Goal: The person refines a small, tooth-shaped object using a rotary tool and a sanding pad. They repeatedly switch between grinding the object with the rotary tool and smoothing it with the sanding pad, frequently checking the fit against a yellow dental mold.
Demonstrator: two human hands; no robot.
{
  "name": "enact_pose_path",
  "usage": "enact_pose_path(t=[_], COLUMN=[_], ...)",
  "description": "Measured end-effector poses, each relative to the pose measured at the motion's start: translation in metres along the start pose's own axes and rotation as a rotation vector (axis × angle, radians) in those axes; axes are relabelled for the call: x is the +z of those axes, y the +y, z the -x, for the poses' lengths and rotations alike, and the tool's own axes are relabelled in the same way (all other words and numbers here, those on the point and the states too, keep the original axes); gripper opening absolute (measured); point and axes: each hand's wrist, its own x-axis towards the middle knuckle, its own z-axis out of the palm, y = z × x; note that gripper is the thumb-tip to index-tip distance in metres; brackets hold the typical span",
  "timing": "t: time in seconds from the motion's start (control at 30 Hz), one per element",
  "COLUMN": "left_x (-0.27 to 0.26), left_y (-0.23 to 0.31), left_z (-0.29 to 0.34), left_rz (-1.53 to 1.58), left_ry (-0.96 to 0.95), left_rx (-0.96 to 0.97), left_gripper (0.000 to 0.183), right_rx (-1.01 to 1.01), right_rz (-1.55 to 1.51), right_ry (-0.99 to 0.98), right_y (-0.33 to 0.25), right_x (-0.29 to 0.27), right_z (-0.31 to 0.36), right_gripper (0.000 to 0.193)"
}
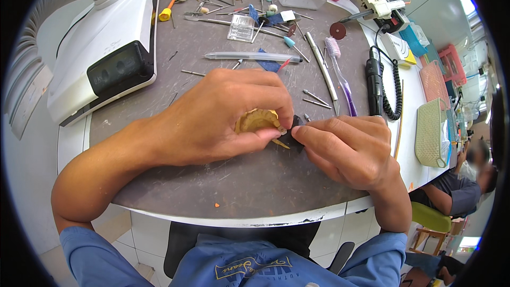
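My left hand (pixel 226 103) curls round a yellow dental cast (pixel 256 121), its arch of teeth partly showing between the thumb and fingers. A pointed yellow sliver of the cast shows below my thumb. My right hand (pixel 348 146) is closed, with thumb and forefinger pinching a small dark, flat piece (pixel 294 141) against the cast's right end. Its exact kind I cannot make out. Both hands meet over the middle of the dark work mat (pixel 212 180). Just beyond them lie a pen-like translucent tube (pixel 252 57) and a scrap of blue paper (pixel 270 65).
Several burs and polishing tips lie around a clear case (pixel 241 27) at the back. A knife (pixel 321 69), a toothbrush (pixel 340 72) and a black handpiece (pixel 374 82) lie to the right. A white dust extractor (pixel 111 48) stands left. Another person (pixel 451 191) sits far right.
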Motion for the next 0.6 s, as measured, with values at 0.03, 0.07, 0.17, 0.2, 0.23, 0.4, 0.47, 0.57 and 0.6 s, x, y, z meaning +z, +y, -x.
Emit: enact_pose_path(t=[0.03,0.07,0.17,0.2,0.23,0.4,0.47,0.57,0.6], left_x=[-0.0009,-0.0008,0.0005,0.0015,0.0026,0.0016,0.0025,0.0030,0.0031], left_y=[0.0013,0.0013,-0.0006,-0.0024,-0.0043,-0.0017,-0.0024,-0.0023,-0.0024], left_z=[0.0005,0.0003,-0.0003,-0.0005,-0.0008,0.0001,-0.0004,0.0002,0.0004], left_rz=[-0.002,-0.001,0.000,-0.001,-0.003,-0.052,-0.060,-0.060,-0.060], left_ry=[0.006,0.009,0.015,0.014,0.014,0.031,0.036,0.039,0.038], left_rx=[-0.001,0.004,0.019,0.025,0.030,0.056,0.067,0.072,0.075], left_gripper=[0.023,0.023,0.023,0.023,0.023,0.023,0.023,0.023,0.023], right_rx=[0.003,0.004,0.000,0.000,-0.001,-0.005,-0.010,-0.011,-0.010], right_rz=[0.004,0.005,0.000,-0.001,0.000,-0.024,0.003,0.011,0.010], right_ry=[0.004,0.003,-0.001,-0.003,-0.003,-0.021,-0.003,-0.007,-0.010], right_y=[-0.0011,-0.0014,-0.0007,-0.0001,0.0002,-0.0036,-0.0037,-0.0047,-0.0048], right_x=[0.0002,0.0001,0.0001,0.0007,0.0014,-0.0036,-0.0004,-0.0004,-0.0004], right_z=[-0.0014,-0.0014,-0.0004,0.0007,0.0016,-0.0050,-0.0030,-0.0036,-0.0036], right_gripper=[0.032,0.031,0.031,0.031,0.030,0.029,0.027,0.025,0.024])
